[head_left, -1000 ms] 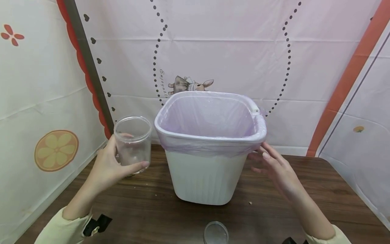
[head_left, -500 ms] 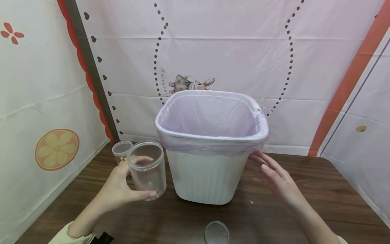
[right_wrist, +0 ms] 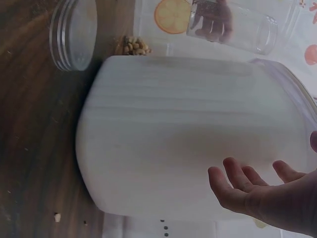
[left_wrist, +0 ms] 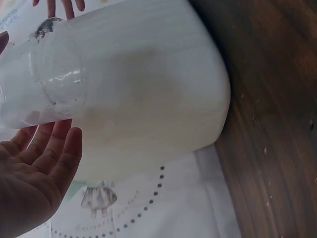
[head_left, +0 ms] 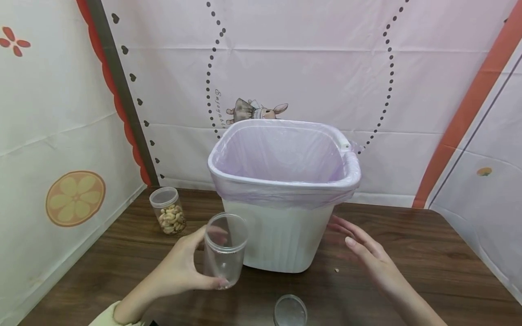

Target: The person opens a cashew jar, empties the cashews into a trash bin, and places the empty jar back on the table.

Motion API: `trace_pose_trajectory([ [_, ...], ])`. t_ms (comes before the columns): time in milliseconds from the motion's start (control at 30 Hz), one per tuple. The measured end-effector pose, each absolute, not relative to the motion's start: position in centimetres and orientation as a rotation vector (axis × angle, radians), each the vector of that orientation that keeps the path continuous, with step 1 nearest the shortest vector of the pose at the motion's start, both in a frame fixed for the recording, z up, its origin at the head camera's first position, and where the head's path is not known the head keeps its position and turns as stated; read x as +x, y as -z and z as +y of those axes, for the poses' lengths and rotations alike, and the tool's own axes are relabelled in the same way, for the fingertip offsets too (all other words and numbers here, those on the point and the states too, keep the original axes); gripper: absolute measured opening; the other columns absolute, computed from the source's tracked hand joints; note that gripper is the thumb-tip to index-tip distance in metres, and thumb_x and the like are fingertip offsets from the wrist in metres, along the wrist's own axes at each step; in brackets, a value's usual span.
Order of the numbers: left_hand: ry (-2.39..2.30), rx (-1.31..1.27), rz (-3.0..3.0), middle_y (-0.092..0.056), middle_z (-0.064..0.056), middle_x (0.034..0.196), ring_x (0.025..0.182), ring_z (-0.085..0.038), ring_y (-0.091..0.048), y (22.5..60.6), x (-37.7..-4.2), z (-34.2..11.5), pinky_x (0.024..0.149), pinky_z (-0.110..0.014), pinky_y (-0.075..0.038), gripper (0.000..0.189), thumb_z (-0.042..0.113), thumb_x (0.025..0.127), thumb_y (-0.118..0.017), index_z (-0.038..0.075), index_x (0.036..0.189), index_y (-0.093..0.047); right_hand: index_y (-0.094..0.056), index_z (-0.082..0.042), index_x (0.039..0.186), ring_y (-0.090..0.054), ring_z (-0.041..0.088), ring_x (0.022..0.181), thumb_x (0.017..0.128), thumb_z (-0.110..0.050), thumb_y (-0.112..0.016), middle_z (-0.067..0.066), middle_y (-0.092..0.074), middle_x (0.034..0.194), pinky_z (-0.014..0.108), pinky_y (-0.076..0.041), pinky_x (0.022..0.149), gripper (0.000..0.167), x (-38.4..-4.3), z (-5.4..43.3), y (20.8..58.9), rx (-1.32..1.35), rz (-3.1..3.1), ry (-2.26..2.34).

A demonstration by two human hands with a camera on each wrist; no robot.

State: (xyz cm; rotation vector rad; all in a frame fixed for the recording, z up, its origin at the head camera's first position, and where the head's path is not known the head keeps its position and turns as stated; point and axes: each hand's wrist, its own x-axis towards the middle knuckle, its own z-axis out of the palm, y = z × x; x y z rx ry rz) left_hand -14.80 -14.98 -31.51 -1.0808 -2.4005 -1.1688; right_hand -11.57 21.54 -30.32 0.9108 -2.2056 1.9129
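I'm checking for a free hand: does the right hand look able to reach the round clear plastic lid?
Probably yes: the right hand holds nothing, and in the head view the lid lies on the brown wooden table with nothing standing between them.

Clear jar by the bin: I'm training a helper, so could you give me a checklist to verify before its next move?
1. Clear jar gripped by the left hand: ok.
2. Right hand holding nothing: ok.
3. Bag folded over the rim of the bin: ok.
4. Table free of crumbs: not ok; one small crumb lies near the right hand.
5. Nut jar upright: ok.
6. Bottom inside the bin bare: cannot tell; it is hidden.
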Motion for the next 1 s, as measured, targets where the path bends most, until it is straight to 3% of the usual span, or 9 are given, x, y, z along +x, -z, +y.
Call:
trace_pose_trajectory([
  [367, 1.165, -1.191, -2.459, -0.06, 0.009, 0.101, 0.092, -0.009, -0.057, 33.1, -14.7, -13.6, 0.079, -0.031, -0.047, 0.066, 0.035, 0.06, -0.082, 0.018, 0.115, -0.049, -0.03, -0.001, 0.138, -0.052, 0.007, 0.111, 0.098, -0.005, -0.028, -0.006, -0.049, 0.131, 0.03, -0.048, 0.081, 0.041, -10.9, 21.1, 31.4, 0.842, -2.306, -1.958],
  [767, 1.178, -1.234, -2.545, -0.056, 0.007, 0.103, 0.094, -0.009, -0.053, 34.6, -14.7, -12.3, 0.082, -0.029, -0.046, 0.067, 0.031, 0.057, -0.083, 0.016, 0.114, -0.05, -0.031, 0.005, 0.136, -0.05, 0.007, 0.111, 0.097, -0.002, -0.028, 0.0, -0.049, 0.13, 0.028, -0.047, 0.084, 0.039, -10.8, 20.7, 32.8, 0.937, -2.315, -1.982],
  [1000, 1.183, -1.21, -2.632, -0.059, 0.004, 0.1, 0.093, -0.007, -0.054, 35.3, -14.5, -11.7, 0.082, -0.028, -0.046, 0.065, 0.023, 0.054, -0.082, 0.013, 0.112, -0.053, -0.033, 0.004, 0.136, -0.051, 0.007, 0.11, 0.098, -0.004, -0.028, 0.001, -0.05, 0.129, 0.028, -0.047, 0.084, 0.039, -10.6, 20.3, 33.5, 0.912, -2.368, -1.998],
])
